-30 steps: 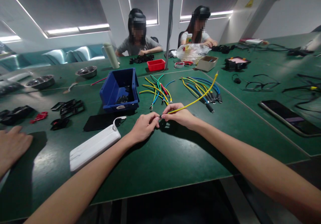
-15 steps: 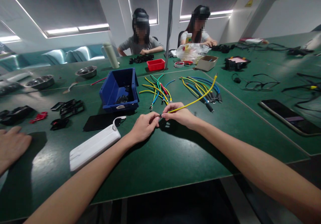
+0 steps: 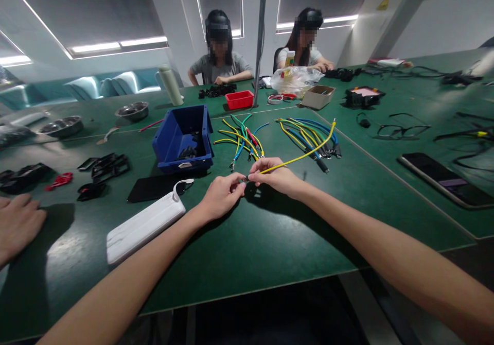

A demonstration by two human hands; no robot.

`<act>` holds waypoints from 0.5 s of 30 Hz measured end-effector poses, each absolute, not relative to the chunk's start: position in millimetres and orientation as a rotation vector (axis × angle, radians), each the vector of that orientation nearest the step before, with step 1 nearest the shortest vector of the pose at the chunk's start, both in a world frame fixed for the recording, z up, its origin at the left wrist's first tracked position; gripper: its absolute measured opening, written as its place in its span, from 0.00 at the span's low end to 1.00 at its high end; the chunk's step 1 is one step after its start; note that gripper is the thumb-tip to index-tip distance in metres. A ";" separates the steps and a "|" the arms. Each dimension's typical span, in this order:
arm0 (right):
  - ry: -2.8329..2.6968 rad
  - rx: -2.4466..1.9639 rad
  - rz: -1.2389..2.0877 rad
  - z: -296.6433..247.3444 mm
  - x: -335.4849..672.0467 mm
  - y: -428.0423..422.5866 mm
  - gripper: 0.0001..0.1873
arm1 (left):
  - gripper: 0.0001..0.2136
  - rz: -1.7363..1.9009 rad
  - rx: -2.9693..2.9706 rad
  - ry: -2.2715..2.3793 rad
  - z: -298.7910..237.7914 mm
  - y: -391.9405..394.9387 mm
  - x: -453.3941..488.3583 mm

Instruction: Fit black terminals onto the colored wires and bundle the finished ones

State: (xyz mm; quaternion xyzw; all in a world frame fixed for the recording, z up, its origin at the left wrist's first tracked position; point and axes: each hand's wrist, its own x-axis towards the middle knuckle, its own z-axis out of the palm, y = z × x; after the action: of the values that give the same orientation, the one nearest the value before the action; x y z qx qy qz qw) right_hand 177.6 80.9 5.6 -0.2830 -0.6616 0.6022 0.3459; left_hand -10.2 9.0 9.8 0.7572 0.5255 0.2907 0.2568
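My right hand (image 3: 274, 176) pinches a yellow wire (image 3: 299, 158) near one end. The rest of the wire arcs up to the right, with a metal terminal at its free tip. Close against it, my left hand (image 3: 224, 193) is closed, thumb and forefinger on a small dark piece (image 3: 247, 178) at the wire's near end. Fingers partly cover that piece, so its exact shape is unclear. Beyond my hands lie a bunch of loose wires (image 3: 241, 138) in yellow, green, blue and red, and a second bunch (image 3: 303, 134), several with black sleeves on their ends.
A blue bin (image 3: 181, 139) with black parts stands left of the wires. Nearer are a white power bank (image 3: 144, 229) and a black phone (image 3: 154, 188). Another person's hand (image 3: 21, 226) rests at far left. A phone (image 3: 443, 180) lies right; two people sit opposite.
The yellow wire's free end has swung slightly down and to the right. My hands stay in nearly the same place. One person opposite has shifted slightly.
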 end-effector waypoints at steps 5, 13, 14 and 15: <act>-1.709 -0.751 1.588 6.6 177.1 80.4 0.13 | 0.11 0.762 2.103 1.435 11.7 8.1 -9.5; -1.711 -0.741 1.595 8.0 177.4 78.8 0.11 | 0.11 0.748 2.121 1.457 12.0 7.6 -9.0; -1.714 -0.741 1.600 8.0 177.4 78.7 0.11 | 0.11 0.748 2.126 1.458 11.9 7.6 -9.0; -1.717 -0.741 1.603 8.1 177.4 78.5 0.11 | 0.11 0.747 2.131 1.460 11.8 7.6 -9.0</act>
State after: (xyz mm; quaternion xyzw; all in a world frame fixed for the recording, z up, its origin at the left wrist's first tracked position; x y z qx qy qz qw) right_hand 177.4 78.5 8.1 -0.2838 -0.6572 0.6138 0.3327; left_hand -9.0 7.6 11.8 0.7723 0.5290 0.2707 0.2244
